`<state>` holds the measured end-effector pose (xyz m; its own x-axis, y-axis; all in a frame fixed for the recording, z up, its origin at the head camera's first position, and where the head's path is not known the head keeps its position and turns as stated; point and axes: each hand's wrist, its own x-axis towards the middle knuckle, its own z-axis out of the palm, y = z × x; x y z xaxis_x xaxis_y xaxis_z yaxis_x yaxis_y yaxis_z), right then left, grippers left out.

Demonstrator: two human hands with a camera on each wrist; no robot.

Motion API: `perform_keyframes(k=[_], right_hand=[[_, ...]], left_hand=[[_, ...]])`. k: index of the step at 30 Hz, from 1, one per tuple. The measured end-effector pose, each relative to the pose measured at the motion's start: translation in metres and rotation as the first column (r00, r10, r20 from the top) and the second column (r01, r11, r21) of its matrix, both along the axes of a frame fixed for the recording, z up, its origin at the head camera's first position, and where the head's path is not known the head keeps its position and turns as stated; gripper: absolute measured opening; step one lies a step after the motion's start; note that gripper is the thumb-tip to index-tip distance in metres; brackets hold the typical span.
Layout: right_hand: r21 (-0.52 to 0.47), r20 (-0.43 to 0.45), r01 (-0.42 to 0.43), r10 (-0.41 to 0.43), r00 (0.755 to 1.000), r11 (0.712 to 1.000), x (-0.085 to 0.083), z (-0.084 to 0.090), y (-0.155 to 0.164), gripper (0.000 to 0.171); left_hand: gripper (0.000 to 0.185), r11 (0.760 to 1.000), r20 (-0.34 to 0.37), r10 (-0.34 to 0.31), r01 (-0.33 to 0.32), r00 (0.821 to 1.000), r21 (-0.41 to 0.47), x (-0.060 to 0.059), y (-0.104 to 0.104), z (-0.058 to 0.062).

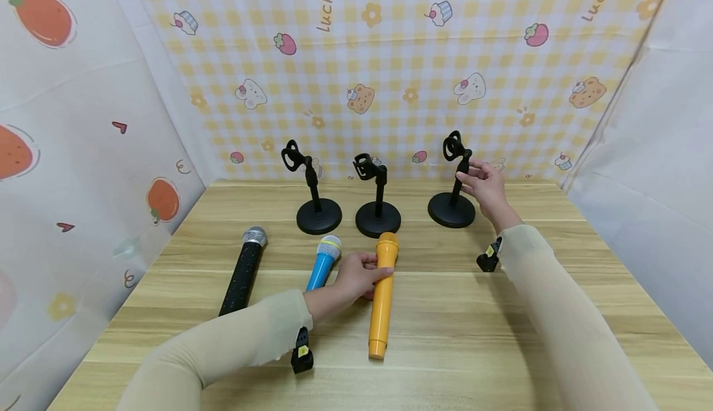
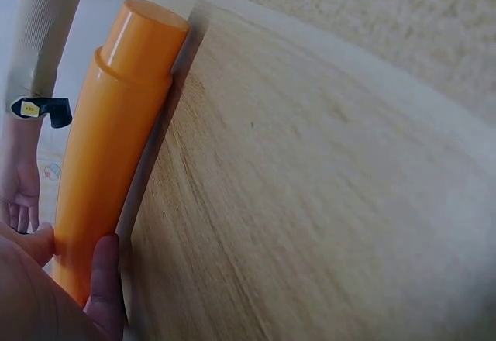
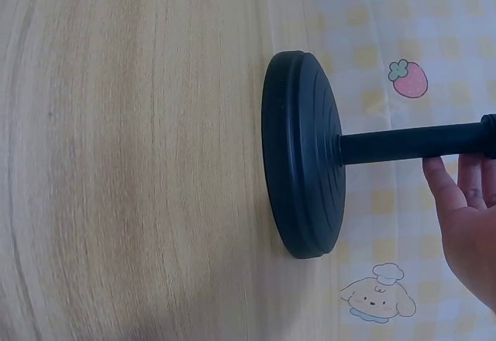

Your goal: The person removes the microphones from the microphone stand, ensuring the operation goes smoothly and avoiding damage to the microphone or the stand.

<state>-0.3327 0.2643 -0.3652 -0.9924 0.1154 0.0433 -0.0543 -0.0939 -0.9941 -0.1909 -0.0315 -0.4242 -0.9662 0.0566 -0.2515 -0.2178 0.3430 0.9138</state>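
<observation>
My left hand (image 1: 355,276) grips an orange microphone (image 1: 381,315) by its upper body, thumb across the top. In the left wrist view, the thumb and a finger sit on either side of the orange barrel (image 2: 108,139), whose capped end lies close over the wood. On the right, my right hand (image 1: 488,193) holds the pole of a black microphone stand (image 1: 450,211) just below its joint. That stand's round base (image 3: 302,155) and pole show in the right wrist view, fingertips against the pole. Its clip holder points up, holding no microphone.
Two more black stands, a left one (image 1: 319,216) and a middle one (image 1: 379,219), stand along the back. A blue microphone (image 1: 321,268) lies partly behind my left forearm, and a black microphone (image 1: 243,278) lies farther left. A checked cloth (image 1: 384,58) hangs behind the wooden table (image 1: 445,349).
</observation>
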Motion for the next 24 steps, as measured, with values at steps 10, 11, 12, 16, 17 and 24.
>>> perform_keyframes(k=[10,11,12,16,17,24], right_hand=[[-0.001,-0.003,-0.001,0.001,1.0,1.0,0.0071,0.0066,-0.0045,0.057],[-0.004,-0.004,0.001,-0.001,1.0,1.0,0.0067,0.0063,-0.0043,0.057],[-0.005,-0.006,0.002,-0.002,1.0,1.0,0.0063,0.006,-0.0042,0.057],[0.001,-0.005,0.001,-0.001,1.0,1.0,0.0059,0.0061,-0.0039,0.057],[0.006,-0.003,0.0,0.0,1.0,1.0,0.0063,0.0065,-0.004,0.058],[0.026,0.0,-0.008,0.008,1.0,1.0,0.0089,0.0087,-0.0048,0.058]], left_hand=[[0.045,1.0,0.0,0.006,-0.006,1.0,-0.01,0.0003,-0.0011,0.0021],[0.045,1.0,-0.001,0.005,-0.005,1.0,-0.01,0.0003,-0.0012,0.0025],[0.045,1.0,0.0,0.005,-0.005,1.0,-0.011,0.0004,-0.0014,0.0029],[0.045,1.0,0.006,0.006,-0.006,1.0,-0.012,0.0003,-0.0022,0.0042],[0.046,1.0,0.007,0.006,-0.006,1.0,-0.011,0.0002,-0.0023,0.0044],[0.047,1.0,0.007,0.007,-0.007,1.0,0.007,0.0006,-0.0036,0.0046]])
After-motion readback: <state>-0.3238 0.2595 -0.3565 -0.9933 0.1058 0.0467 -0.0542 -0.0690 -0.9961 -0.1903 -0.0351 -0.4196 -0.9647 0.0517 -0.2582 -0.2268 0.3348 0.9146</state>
